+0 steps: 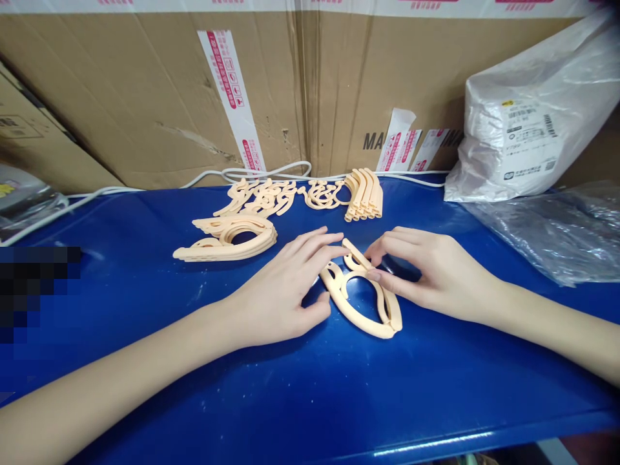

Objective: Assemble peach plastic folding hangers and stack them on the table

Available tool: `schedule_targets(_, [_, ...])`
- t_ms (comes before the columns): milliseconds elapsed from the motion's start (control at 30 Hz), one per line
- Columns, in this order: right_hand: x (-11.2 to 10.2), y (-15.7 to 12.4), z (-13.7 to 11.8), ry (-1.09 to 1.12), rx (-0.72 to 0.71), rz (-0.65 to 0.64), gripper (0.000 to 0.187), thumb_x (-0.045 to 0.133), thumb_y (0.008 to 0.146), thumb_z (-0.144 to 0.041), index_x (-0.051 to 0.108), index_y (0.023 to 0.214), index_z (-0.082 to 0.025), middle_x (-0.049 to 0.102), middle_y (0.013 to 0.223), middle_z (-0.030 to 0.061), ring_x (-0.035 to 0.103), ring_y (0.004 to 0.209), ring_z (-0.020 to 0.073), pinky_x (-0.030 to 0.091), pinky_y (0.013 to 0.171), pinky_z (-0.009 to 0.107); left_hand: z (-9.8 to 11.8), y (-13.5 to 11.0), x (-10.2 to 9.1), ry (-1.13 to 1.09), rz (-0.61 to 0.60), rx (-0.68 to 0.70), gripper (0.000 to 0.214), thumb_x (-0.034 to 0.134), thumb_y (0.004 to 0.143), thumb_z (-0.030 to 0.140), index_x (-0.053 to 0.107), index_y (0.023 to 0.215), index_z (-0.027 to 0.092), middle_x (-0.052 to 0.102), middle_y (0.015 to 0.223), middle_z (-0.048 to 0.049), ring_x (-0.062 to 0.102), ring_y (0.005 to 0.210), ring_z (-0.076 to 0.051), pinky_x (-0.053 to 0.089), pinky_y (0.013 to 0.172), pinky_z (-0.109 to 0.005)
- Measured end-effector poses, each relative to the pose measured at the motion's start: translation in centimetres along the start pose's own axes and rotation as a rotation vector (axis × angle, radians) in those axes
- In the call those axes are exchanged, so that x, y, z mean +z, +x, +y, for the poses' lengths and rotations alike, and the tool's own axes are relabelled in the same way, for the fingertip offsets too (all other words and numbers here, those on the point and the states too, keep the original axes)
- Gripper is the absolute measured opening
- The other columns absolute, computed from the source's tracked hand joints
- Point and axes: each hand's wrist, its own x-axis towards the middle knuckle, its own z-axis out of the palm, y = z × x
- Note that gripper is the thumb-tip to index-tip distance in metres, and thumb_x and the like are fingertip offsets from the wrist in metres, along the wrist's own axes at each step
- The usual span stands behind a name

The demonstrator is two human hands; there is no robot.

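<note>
A cream plastic folding hanger [359, 323] lies on the blue tabletop in its folded shape, with a curved hook piece inside the loop. My right hand [426, 268] pinches its straight upper bar between thumb and fingers. From the other side, my left hand [285, 284] holds the left end of the hanger, index finger at the top and thumb against the outer edge. The other left fingers stretch out above it. Just beyond my left hand, a stack of similar folded hangers [232, 248] rests on the table.
Loose cream hook pieces [271, 197], thin curved parts [323, 194] and a bundle of hanger arms [364, 197] lie at the back. Behind them run a white cable [203, 174] and a cardboard box [159, 84]. A white plastic bag [518, 123] and clear wrap [557, 226] are at right.
</note>
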Motion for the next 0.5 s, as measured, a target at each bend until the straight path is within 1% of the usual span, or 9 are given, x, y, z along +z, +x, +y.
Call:
schedule_targets(67, [0.10, -0.07, -0.15, 0.045, -0.006, -0.024, 0.024, 0.051, 0.096, -0.041, 0.056, 0.085, -0.019, 0.068, 0.097, 0.0070, 0.062, 0.085, 0.0195, 0.045, 0.073, 0.033, 0.17, -0.05, 0.07, -0.008, -0.022, -0.006, 0.057, 0.053, 0.084, 0.019, 0.041, 0.139, 0.021, 0.038, 0.154, -0.0085, 0.022, 0.148, -0.026, 0.027, 0.119, -0.054])
schedule_targets(133, [0.18, -0.13, -0.25, 0.081, -0.053, -0.061, 0.025, 0.052, 0.095, -0.042, 0.054, 0.086, -0.020, 0.067, 0.105, 0.0075, 0.061, 0.092, 0.0202, 0.044, 0.080, 0.035, 0.29, -0.04, 0.17, -0.011, -0.039, -0.009, 0.059, 0.057, 0.084, 0.025, 0.039, 0.141, 0.021, 0.038, 0.155, -0.0097, 0.023, 0.148, -0.027, 0.025, 0.119, -0.056])
schedule_targets(200, [0.24, -0.14, -0.29, 0.116, -0.111, -0.122, 0.025, 0.054, 0.095, -0.044, 0.055, 0.090, -0.020, 0.066, 0.110, 0.0077, 0.059, 0.099, 0.0207, 0.042, 0.087, 0.037, 0.34, 0.01, 0.27, -0.013, -0.053, -0.014, 0.062, 0.060, 0.085, 0.032, 0.038, 0.141, 0.019, 0.039, 0.154, -0.0107, 0.026, 0.147, -0.027, 0.024, 0.120, -0.057])
schedule_targets(267, [0.27, -0.12, -0.26, 0.141, -0.146, -0.163, 0.026, 0.053, 0.095, -0.045, 0.056, 0.095, -0.019, 0.065, 0.113, 0.0083, 0.058, 0.103, 0.0210, 0.041, 0.091, 0.037, 0.33, 0.05, 0.39, -0.015, -0.058, -0.021, 0.067, 0.061, 0.085, 0.038, 0.035, 0.143, 0.017, 0.040, 0.153, -0.0118, 0.030, 0.146, -0.027, 0.023, 0.121, -0.056])
schedule_targets(333, [0.29, -0.08, -0.18, 0.146, -0.158, -0.135, 0.025, 0.052, 0.096, -0.043, 0.057, 0.100, -0.019, 0.065, 0.116, 0.0089, 0.057, 0.106, 0.0206, 0.040, 0.092, 0.036, 0.25, 0.04, 0.51, -0.013, -0.055, -0.022, 0.071, 0.062, 0.086, 0.042, 0.033, 0.145, 0.015, 0.042, 0.152, -0.0126, 0.033, 0.144, -0.027, 0.023, 0.121, -0.056])
schedule_targets(433, [0.32, -0.04, 0.05, 0.093, -0.192, -0.043, 0.022, 0.051, 0.098, -0.037, 0.060, 0.106, -0.018, 0.063, 0.120, 0.0092, 0.056, 0.109, 0.0199, 0.039, 0.094, 0.035, 0.09, -0.03, 0.64, -0.006, -0.063, -0.023, 0.077, 0.062, 0.086, 0.051, 0.031, 0.146, 0.015, 0.044, 0.151, -0.0129, 0.036, 0.143, -0.027, 0.023, 0.120, -0.056])
schedule_targets(500, [0.35, -0.02, 0.19, 0.046, -0.212, -0.022, 0.023, 0.052, 0.098, -0.035, 0.062, 0.109, -0.019, 0.062, 0.122, 0.0090, 0.055, 0.110, 0.0198, 0.039, 0.094, 0.035, -0.01, -0.03, 0.65, -0.008, -0.070, -0.025, 0.081, 0.061, 0.085, 0.057, 0.030, 0.147, 0.015, 0.044, 0.152, -0.0127, 0.037, 0.142, -0.027, 0.022, 0.121, -0.056])
